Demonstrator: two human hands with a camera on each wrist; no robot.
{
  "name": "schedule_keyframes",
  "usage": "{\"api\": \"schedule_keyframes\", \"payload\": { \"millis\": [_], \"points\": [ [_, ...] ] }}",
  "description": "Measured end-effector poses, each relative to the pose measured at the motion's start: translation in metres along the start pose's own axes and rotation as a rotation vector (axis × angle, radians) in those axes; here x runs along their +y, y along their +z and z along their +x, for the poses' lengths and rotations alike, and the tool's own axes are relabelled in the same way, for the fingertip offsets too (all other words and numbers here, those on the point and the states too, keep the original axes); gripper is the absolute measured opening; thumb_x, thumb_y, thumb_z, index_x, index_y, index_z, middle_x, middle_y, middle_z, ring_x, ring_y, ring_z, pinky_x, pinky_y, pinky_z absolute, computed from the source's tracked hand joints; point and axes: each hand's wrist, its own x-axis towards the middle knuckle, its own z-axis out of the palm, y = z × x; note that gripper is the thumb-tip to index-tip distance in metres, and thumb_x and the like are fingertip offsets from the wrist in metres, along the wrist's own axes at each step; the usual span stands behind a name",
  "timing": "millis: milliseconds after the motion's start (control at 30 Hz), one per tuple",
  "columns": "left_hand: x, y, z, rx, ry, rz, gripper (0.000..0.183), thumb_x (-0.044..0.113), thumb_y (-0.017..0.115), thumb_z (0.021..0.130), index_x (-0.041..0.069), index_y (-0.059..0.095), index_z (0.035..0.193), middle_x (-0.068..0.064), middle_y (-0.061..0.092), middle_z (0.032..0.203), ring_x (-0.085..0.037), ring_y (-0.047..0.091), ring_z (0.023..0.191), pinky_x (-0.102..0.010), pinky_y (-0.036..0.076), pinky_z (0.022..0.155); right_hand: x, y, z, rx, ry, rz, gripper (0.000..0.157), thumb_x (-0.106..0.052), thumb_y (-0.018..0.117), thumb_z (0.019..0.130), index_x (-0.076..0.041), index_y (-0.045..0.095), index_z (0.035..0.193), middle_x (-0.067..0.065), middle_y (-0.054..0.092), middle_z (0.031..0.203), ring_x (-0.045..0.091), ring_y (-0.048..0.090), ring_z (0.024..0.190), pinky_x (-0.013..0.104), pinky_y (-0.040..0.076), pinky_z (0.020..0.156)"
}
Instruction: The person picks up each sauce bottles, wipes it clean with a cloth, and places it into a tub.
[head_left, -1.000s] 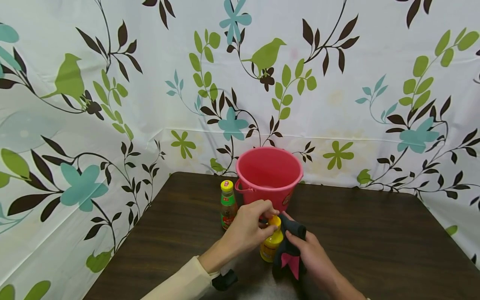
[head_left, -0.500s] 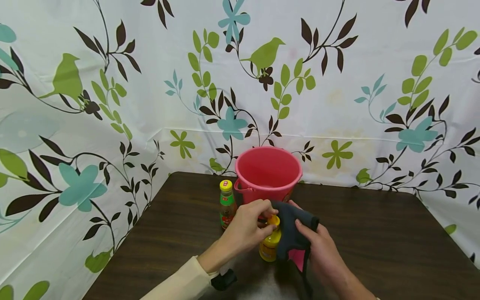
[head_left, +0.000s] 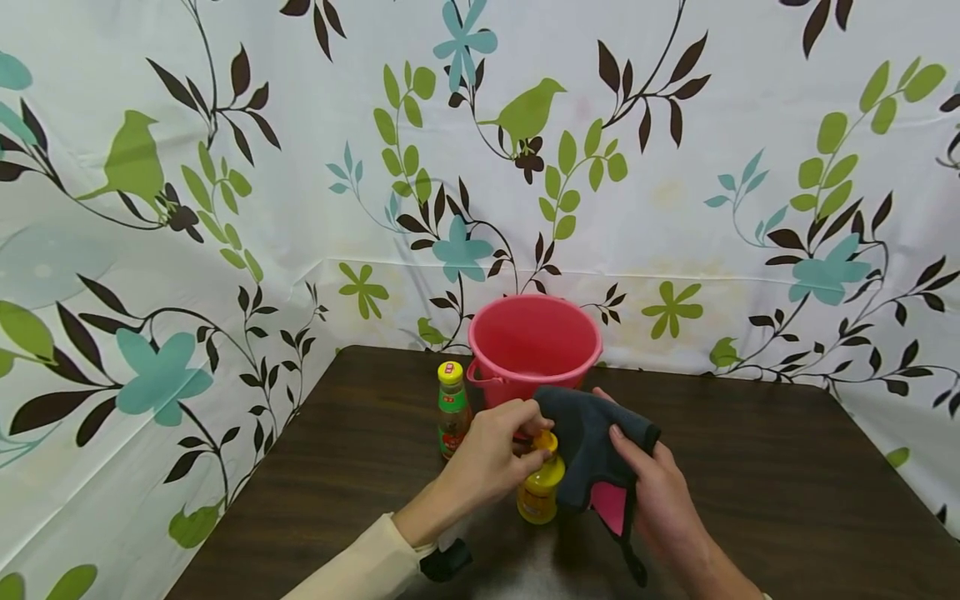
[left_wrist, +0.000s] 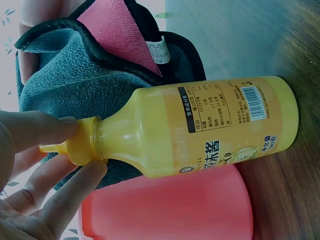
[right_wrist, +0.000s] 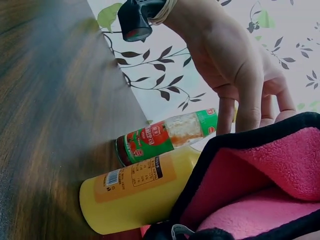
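My left hand (head_left: pixel 487 450) pinches the yellow cap (left_wrist: pixel 82 142) of a yellow plastic squeeze bottle (head_left: pixel 537 497) standing upright on the table. The left wrist view shows the thumb and fingertips on either side of the cap, below its nozzle. On the bottle's right, my right hand (head_left: pixel 663 496) holds a microfibre cloth (head_left: pixel 588 433), dark grey on one side and pink on the other, with the thumb on top. The cloth lies close against the bottle; in the right wrist view its pink side (right_wrist: pixel 260 180) hides the bottle's top. A loop hangs from the cloth's lower corner.
Just behind stands a pink bucket (head_left: pixel 517 387), its front partly hidden by hand and cloth. A glass sauce bottle (head_left: pixel 452 400) with a yellow lid and green label is left of the bucket. Patterned curtain (head_left: pixel 675 208) backs the dark wooden table (head_left: pixel 750 483).
My right hand has moved to the right, and the cloth, bunched before, now spreads wider with more of its grey side showing. My left hand stays on the bottle's cap.
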Motion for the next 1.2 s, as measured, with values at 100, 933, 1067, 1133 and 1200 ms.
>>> {"api": "schedule_keyframes", "payload": {
  "millis": [100,933,1067,1133,1200],
  "points": [
    [0.000,0.000,0.000,0.002,0.000,0.004,0.022,0.002,0.085,0.086,0.010,0.067,0.096,-0.004,0.075,0.106,-0.018,0.075,0.094,-0.035,0.066,0.085,0.001,0.000,0.000,-0.011,-0.002,0.005,0.053,-0.043,0.045,0.113,-0.030,0.039,0.164,-0.008,0.043,0.168,0.003,0.059,0.138,0.029,0.055,0.108],
    [-0.001,-0.001,-0.001,0.009,0.007,0.036,0.025,0.003,0.085,0.085,0.009,0.068,0.101,-0.004,0.074,0.096,-0.017,0.074,0.090,-0.033,0.067,0.084,0.017,0.018,0.004,-0.091,-0.031,-0.184,0.055,-0.033,0.058,0.109,-0.030,0.043,0.162,-0.005,0.041,0.170,0.024,0.045,0.154,0.040,0.054,0.114],
    [-0.001,-0.001,-0.001,0.010,0.007,0.034,0.023,0.003,0.084,0.086,0.008,0.067,0.101,-0.005,0.074,0.096,-0.017,0.074,0.090,-0.035,0.067,0.084,0.022,0.022,0.007,-0.046,-0.030,-0.224,0.056,-0.035,0.063,0.107,-0.033,0.046,0.160,-0.008,0.045,0.167,0.027,0.041,0.157,0.050,0.048,0.119],
    [-0.001,-0.001,-0.001,0.013,0.006,0.039,0.023,0.002,0.084,0.086,0.009,0.068,0.101,-0.005,0.074,0.097,-0.017,0.075,0.091,-0.034,0.067,0.084,0.026,0.022,0.009,-0.029,-0.026,-0.232,0.055,-0.035,0.062,0.107,-0.032,0.047,0.160,-0.007,0.046,0.167,0.025,0.042,0.156,0.049,0.047,0.121],
    [-0.001,-0.001,-0.001,0.014,0.005,0.037,0.023,0.002,0.084,0.086,0.010,0.069,0.101,-0.005,0.075,0.100,-0.017,0.075,0.092,-0.035,0.066,0.085,0.030,0.022,0.011,-0.011,-0.013,-0.237,0.055,-0.036,0.062,0.107,-0.029,0.047,0.160,-0.003,0.048,0.166,0.025,0.046,0.153,0.047,0.048,0.119]
  ]
}}
